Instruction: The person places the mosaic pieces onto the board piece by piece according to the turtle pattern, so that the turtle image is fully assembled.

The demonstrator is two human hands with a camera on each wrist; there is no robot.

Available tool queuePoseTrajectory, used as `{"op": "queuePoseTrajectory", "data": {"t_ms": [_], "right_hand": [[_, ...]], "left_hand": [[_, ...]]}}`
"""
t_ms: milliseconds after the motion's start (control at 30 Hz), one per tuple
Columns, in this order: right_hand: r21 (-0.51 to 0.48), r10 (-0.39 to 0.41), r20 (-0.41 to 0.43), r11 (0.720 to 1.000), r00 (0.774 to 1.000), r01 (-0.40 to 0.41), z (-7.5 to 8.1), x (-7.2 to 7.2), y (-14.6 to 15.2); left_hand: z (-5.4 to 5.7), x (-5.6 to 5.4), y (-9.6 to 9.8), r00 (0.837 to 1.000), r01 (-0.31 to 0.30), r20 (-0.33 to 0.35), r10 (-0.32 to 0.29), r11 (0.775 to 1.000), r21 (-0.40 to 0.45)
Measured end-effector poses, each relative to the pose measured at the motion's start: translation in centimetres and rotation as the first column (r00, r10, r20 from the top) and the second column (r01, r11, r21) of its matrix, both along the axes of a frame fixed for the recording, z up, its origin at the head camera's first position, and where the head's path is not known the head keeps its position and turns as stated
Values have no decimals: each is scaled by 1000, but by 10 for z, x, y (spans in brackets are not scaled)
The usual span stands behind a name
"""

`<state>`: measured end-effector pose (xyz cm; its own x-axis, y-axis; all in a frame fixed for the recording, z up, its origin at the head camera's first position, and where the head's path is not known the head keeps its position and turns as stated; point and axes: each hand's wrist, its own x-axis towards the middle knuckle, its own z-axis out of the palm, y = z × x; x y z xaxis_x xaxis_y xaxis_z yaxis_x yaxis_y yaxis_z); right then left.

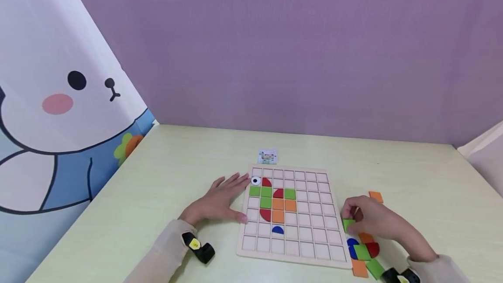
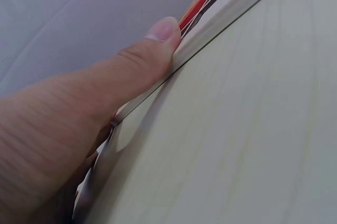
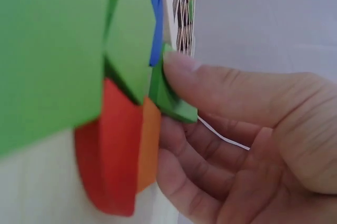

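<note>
A wooden grid board [image 1: 316, 248] lies on the table, with coloured tiles set in its left half. Among them are green squares [image 1: 266, 197], an orange square [image 1: 278, 216], red quarter-round pieces [image 1: 265, 215], a blue half-round [image 1: 277, 229] and an eye tile [image 1: 255, 181]. My left hand [image 1: 218, 204] rests along the board's left edge, fingers spread; in the left wrist view its thumb [image 2: 139, 63] presses on the rim. Just off the right edge, my right hand [image 1: 375, 219] pinches a green square tile [image 3: 176, 105] between thumb and fingers, tilted up beside the loose pieces.
Loose tiles lie right of the board: a green square [image 1: 362, 252], a red piece [image 1: 373, 249], blue half-rounds [image 1: 352, 248] and orange squares [image 1: 360, 268]. A small picture card [image 1: 267, 156] lies behind the board. A purple cloth wall [image 1: 298, 56] stands at the back.
</note>
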<state>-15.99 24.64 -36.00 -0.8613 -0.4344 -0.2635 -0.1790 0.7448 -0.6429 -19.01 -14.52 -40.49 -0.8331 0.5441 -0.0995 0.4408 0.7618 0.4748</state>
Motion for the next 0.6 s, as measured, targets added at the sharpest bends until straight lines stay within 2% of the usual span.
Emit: {"op": "queuePoseTrajectory", "data": {"t_ms": [300,600], "right_hand": [[16,25,-175,1000,984,-22,9,-7,-2],[-31,40,-216,998,976,-48,14,-12,-16]], "left_hand": [[-1,-1,0,1000,5,-6,-5,1000,-13],[-1,0,-1,1000,8,-10,-8,1000,-11]]}}
